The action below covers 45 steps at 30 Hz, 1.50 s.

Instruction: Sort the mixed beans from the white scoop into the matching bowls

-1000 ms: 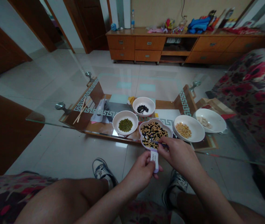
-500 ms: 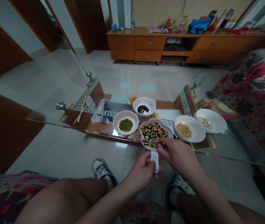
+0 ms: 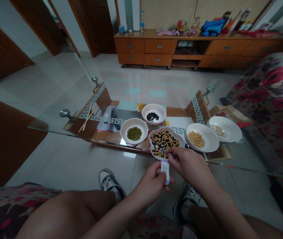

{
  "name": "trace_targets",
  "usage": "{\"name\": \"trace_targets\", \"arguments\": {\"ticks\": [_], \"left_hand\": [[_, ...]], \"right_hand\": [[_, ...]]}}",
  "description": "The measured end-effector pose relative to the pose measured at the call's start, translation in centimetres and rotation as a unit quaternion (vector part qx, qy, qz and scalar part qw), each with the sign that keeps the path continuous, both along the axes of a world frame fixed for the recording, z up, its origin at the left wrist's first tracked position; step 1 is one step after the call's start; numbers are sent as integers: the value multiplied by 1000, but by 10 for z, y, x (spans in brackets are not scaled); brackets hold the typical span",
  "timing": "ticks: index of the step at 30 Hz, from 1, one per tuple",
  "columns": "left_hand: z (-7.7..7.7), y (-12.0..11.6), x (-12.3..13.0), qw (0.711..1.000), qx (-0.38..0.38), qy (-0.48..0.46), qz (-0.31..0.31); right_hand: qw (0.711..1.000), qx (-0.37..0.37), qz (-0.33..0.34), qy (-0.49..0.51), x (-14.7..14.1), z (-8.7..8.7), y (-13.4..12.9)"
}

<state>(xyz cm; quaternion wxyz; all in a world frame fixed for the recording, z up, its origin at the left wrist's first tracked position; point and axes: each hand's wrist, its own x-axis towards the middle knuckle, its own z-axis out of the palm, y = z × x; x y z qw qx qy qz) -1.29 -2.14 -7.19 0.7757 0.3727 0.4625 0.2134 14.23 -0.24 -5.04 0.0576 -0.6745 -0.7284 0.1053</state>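
My left hand [image 3: 149,187] grips the white handle [image 3: 165,171] of a purple-rimmed, flower-shaped dish [image 3: 165,130] holding mixed black beans and soybeans [image 3: 164,144]. My right hand [image 3: 187,167] pinches thin metal tweezers [image 3: 167,152], whose tips reach into the bean mix. Beyond the dish stand white bowls of mung beans [image 3: 133,121], black beans [image 3: 153,107] and soybeans [image 3: 202,127]. Another white bowl [image 3: 227,121], with pale pieces in it, sits farther right.
The bowls rest on a glass table [image 3: 46,125] with a patterned border, chopsticks [image 3: 88,119] and papers [image 3: 105,119]. A floral sofa [image 3: 273,99] lies to the right. My knees and shoes [image 3: 110,182] are below, and a wooden cabinet [image 3: 156,48] stands at the back.
The view has drifted slightly. My hands, the tweezers and the dish stay in nearly the same places.
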Motion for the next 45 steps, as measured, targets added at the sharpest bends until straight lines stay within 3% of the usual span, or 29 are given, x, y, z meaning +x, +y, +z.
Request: {"name": "trace_targets", "arguments": {"ticks": [11,20,26,36,45], "left_hand": [[2,1,1,1000,-2,10,-4],[-4,-1,1,1000,11,-14,13],[-8,-1,3,999,16,-32,18],[-4,-1,0,1000,1,-11,3],[-9,-2,-2,1000,14,-5,-7]], "right_hand": [[998,56,-12,24,-4,4,2],[977,178,-6,114,-44,8,20],[979,151,-2,135,-59,8,27],[986,123,-73,87,-24,8,15],[996,48,-68,22,-11,4,5]]}}
